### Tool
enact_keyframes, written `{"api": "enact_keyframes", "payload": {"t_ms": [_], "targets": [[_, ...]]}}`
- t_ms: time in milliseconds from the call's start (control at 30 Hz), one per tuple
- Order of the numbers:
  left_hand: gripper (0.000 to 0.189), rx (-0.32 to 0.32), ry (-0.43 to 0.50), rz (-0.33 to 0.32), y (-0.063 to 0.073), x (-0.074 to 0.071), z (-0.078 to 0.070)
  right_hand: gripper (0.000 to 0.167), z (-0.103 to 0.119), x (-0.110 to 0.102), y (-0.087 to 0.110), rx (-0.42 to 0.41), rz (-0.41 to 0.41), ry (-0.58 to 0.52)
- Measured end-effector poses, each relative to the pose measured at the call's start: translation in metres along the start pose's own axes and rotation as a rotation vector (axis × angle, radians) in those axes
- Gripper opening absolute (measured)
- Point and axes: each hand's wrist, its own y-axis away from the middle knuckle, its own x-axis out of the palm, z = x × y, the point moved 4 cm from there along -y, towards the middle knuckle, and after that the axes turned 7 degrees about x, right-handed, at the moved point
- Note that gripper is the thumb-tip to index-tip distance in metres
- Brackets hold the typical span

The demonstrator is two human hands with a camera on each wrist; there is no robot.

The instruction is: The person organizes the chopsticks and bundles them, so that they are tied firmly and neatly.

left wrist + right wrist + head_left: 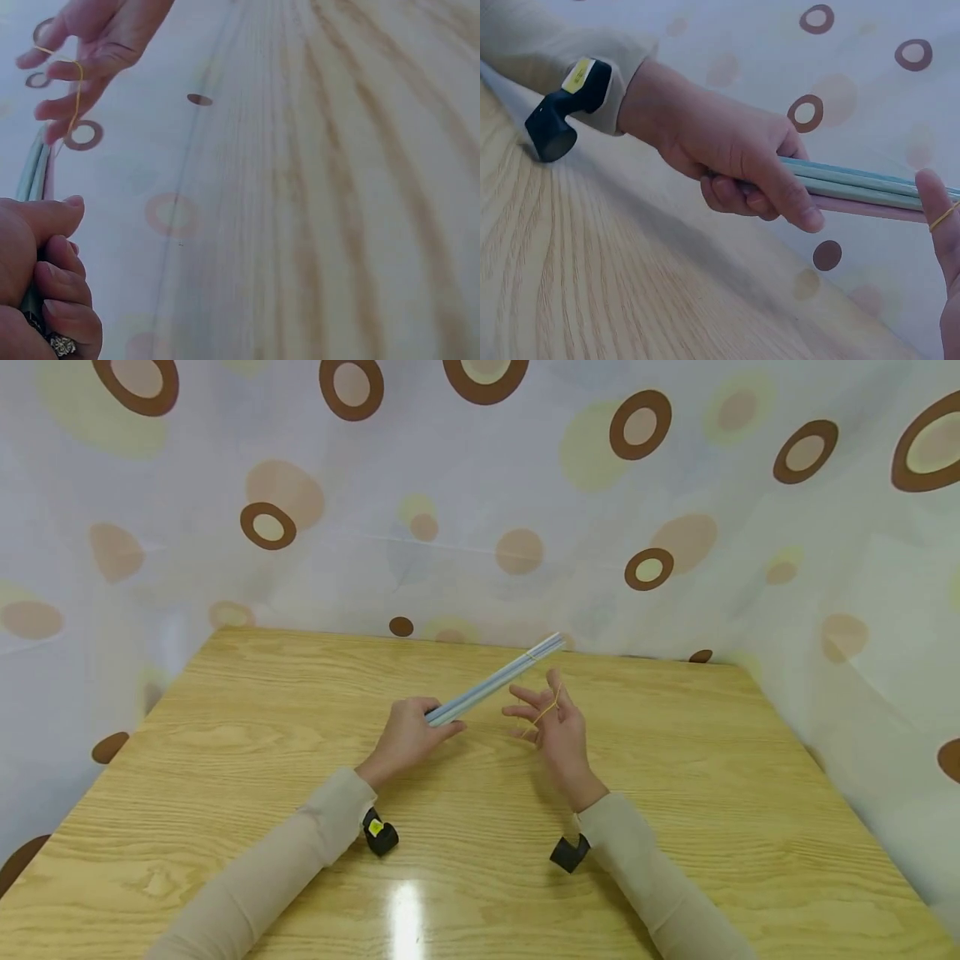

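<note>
My left hand (411,731) grips one end of a bundle of thin pastel sticks (491,683). The bundle slants up to the right above the table; in the right wrist view its sticks look pale green and pink. Near its far end a thin yellowish line crosses the sticks. Fingers spread, my right hand (561,727) is just below and right of that end. A yellow rubber band (547,711) is looped around its fingers and stretched between them. In the left wrist view the band (78,94) hangs over several fingertips, close to the sticks (34,169).
A wooden table (480,893) lies under both arms. Behind it hangs a white curtain (465,468) with brown ring patterns. Each wrist carries a black camera mount, the left one (381,835) marked with a yellow patch.
</note>
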Motion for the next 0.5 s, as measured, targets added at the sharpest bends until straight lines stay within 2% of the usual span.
{"api": "enact_keyframes", "payload": {"t_ms": [300,500], "targets": [[0.02,0.05,-0.053,-0.027,0.0012,-0.0022,-0.0008,0.063,0.0014,-0.0027,-0.0035,0.166,-0.085,-0.243],[0.023,0.088,-0.093,0.008,-0.0002,-0.0044,-0.0038,0.07,0.0096,-0.0088,-0.0058,0.196,-0.074,-0.286]]}}
